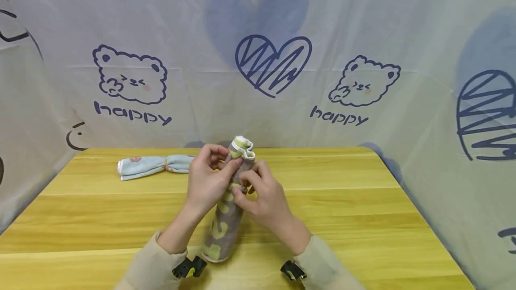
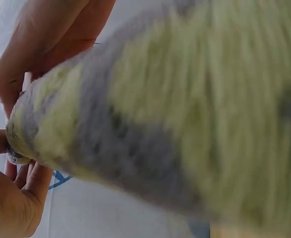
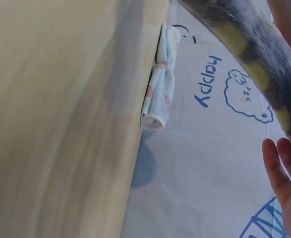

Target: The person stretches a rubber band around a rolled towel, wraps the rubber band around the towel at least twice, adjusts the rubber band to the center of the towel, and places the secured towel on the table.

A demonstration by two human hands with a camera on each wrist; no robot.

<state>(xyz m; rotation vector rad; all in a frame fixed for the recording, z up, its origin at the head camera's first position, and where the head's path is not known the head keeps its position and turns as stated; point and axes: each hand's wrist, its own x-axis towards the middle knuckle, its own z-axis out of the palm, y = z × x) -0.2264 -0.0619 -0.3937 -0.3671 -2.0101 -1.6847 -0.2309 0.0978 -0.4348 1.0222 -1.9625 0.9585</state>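
Observation:
A grey sock with yellow-green patches (image 1: 225, 223) stands tilted above the wooden table (image 1: 363, 218), its white-edged cuff (image 1: 243, 146) uppermost. My left hand (image 1: 209, 178) pinches the sock near the cuff from the left. My right hand (image 1: 258, 191) pinches its middle from the right. The left wrist view is filled by the blurred sock (image 2: 175, 109) with fingers (image 2: 21, 74) at its far end. In the right wrist view the sock (image 3: 254, 59) crosses the top right above fingertips (image 3: 281, 168).
A folded light blue sock pair (image 1: 155, 165) with pink marks lies at the table's back left, also seen as the blue roll (image 3: 160, 84) in the right wrist view. A printed cloth backdrop (image 1: 266, 66) with bears and hearts hangs behind and at both sides.

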